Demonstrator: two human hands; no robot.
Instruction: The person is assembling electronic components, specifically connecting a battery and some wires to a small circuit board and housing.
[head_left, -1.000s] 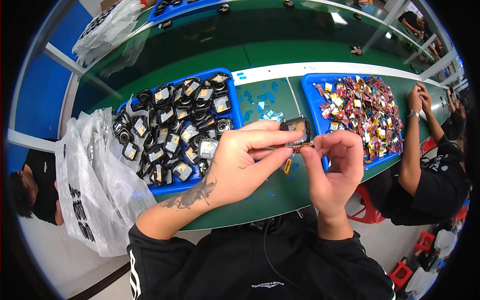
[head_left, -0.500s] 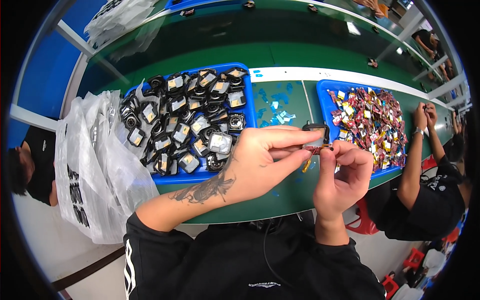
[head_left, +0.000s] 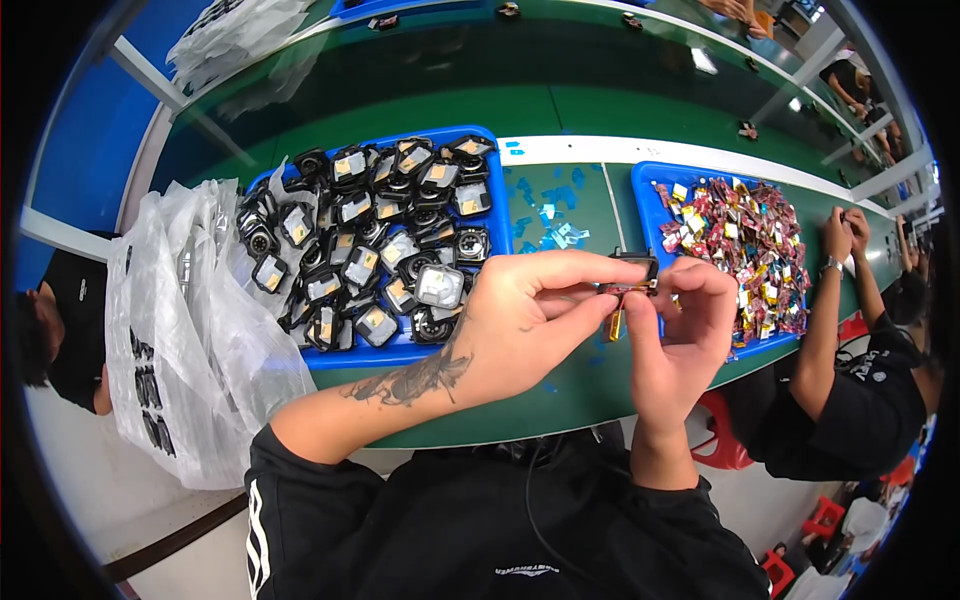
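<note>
My left hand [head_left: 540, 312] holds a black square smartwatch case [head_left: 636, 263] up on edge, between its stretched index finger and thumb. Against the case's near side sits a small reddish circuit board [head_left: 626, 288], with a yellow ribbon strip [head_left: 615, 326] hanging below it. My right hand [head_left: 682, 345] pinches at the board's right end with thumb and curled fingers. The fingertips hide much of the join between board and case. Both hands are above the bench, between two blue trays.
A blue tray [head_left: 504, 200] on the left is heaped with black watch cases [head_left: 360, 265]. On the right, another blue tray [head_left: 646, 205] holds many reddish circuit boards [head_left: 755, 255]. Blue film scraps [head_left: 562, 235] litter the green bench. Plastic sheeting [head_left: 190, 330] hangs left; a co-worker's arm [head_left: 825, 320] is right.
The right thumb and fingers have shifted slightly left along the board. The case has tipped, so its open face shows less, and the yellow strip hangs straighter.
</note>
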